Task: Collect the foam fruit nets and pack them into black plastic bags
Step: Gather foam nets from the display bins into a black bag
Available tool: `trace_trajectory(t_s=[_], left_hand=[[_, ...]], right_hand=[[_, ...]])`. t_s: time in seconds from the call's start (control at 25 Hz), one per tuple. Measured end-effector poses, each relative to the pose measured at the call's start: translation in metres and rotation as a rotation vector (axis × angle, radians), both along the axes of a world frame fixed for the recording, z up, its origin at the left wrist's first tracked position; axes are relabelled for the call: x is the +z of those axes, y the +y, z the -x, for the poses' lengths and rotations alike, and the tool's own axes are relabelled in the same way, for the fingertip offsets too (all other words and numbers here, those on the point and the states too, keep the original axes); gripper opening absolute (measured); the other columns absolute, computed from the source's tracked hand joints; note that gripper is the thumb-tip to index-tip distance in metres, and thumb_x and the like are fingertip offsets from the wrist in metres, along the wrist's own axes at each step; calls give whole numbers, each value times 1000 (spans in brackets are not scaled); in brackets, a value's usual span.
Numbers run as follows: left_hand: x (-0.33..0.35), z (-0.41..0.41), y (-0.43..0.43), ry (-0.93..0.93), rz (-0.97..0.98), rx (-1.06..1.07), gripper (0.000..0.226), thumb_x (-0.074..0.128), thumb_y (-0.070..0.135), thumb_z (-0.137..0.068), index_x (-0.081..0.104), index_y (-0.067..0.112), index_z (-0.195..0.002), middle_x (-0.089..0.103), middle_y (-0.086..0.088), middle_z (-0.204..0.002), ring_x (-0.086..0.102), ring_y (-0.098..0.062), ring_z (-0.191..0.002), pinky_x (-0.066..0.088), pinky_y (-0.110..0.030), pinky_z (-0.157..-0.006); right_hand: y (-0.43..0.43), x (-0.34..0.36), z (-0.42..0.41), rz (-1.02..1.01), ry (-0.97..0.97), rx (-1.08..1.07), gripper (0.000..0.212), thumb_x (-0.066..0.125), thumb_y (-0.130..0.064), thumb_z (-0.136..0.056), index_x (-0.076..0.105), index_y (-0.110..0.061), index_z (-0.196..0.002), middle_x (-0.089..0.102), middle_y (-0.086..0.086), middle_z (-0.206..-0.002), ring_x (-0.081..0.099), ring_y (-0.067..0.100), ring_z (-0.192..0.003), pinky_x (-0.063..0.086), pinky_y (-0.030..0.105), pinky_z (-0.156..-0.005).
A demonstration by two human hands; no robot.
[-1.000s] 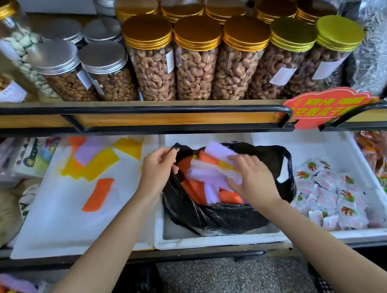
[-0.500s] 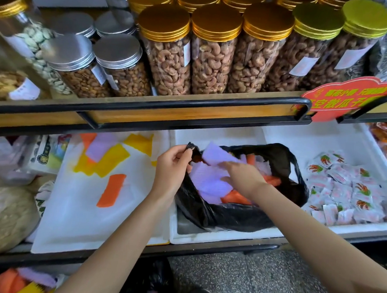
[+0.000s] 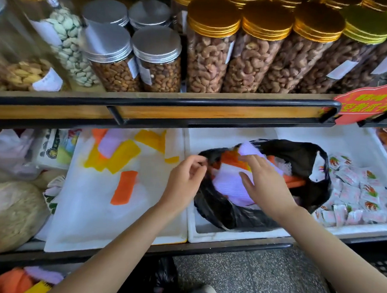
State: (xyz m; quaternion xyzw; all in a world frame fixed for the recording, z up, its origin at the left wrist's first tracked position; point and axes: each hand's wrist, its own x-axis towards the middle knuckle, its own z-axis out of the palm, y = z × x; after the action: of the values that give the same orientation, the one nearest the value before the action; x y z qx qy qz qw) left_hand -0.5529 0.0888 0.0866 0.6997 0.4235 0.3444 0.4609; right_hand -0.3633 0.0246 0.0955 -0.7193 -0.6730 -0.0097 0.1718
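A shop shelf [image 3: 212, 111] carries cashew jars [image 3: 209, 64] at 12 o'clock, with speckled floor [image 3: 259, 279] at 6 o'clock. Below the shelf, a white foam box [image 3: 228, 234] holds the black plastic bag [image 3: 220, 210], its mouth open and a purple foam net [image 3: 228, 184] lying on top of orange ones. Loose foam nets [image 3: 122, 156] lie on a white sheet [image 3: 90, 208] at the bag's 9 o'clock. The left hand [image 3: 184, 184] pinches the bag's 9 o'clock rim with narrow, curled fingers. The right hand [image 3: 264, 188] lies on the purple net, fingers wide and straight.
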Motion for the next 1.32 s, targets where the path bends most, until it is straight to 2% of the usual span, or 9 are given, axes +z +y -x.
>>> trace_trajectory(t_s=[0.12,0.24,0.4,0.52,0.72,1.0,1.16,1.24,1.32], left_hand=[[-41,52,10,167,-81,-19,16,53,8,-93,59,18,-104,58,9,-95,56,-3,-91,41,-13,-83],[-91,115,24,372,-57,51,16,53,6,-92,61,13,-104,53,6,-95,51,-13,-88,42,-25,-84],[-142,176,51,548,68,194,20,56,11,-90,60,9,-109,53,-5,-100,55,-26,-96,44,-38,-90],[-177,198,76,606,227,243,32,57,17,-91,53,5,-120,52,-16,-114,54,-32,-107,44,-45,-94],[-211,204,97,589,444,329,46,60,29,-90,45,1,-125,54,-17,-122,53,-32,-113,43,-40,-93],[-223,196,104,406,557,359,42,66,17,-84,46,6,-119,60,-7,-104,57,-21,-84,39,-21,-57],[-227,211,100,197,634,377,7,56,12,-91,52,15,-95,62,-14,-91,64,-15,-62,56,-38,-68],[-227,228,102,101,620,464,12,54,20,-94,51,23,-83,59,-12,-77,59,-8,-49,55,-41,-69],[-228,247,110,122,552,504,12,55,31,-88,56,19,-86,61,-11,-80,63,-18,-61,52,-44,-74]], right_hand=[[3,5,51,-282,30,126,17,50,-11,-87,54,-8,-103,59,10,-93,50,27,-87,36,33,-78],[20,-18,104,-277,65,249,17,49,-10,-85,50,-11,-102,57,10,-92,48,27,-83,39,36,-75],[59,-98,158,99,131,300,29,50,-8,-84,56,-8,-113,57,11,-106,53,28,-99,47,39,-83],[93,-157,192,472,189,206,45,46,-14,-94,36,-11,-138,39,8,-136,39,25,-126,37,33,-102],[130,-212,244,672,421,-43,59,51,-19,-95,20,-4,-143,29,13,-144,32,28,-133,29,35,-106],[142,-242,257,616,686,-255,63,66,-23,-86,31,-3,-135,36,13,-133,49,31,-117,39,39,-100],[146,-251,241,645,606,-274,41,68,-27,-85,52,-5,-115,48,11,-114,52,26,-101,39,31,-90],[149,-248,232,560,633,-308,29,64,-24,-88,52,-5,-106,48,9,-101,49,22,-91,37,28,-81],[151,-239,221,451,699,-328,27,61,-17,-90,49,1,-107,50,7,-93,47,20,-84,31,24,-68]])
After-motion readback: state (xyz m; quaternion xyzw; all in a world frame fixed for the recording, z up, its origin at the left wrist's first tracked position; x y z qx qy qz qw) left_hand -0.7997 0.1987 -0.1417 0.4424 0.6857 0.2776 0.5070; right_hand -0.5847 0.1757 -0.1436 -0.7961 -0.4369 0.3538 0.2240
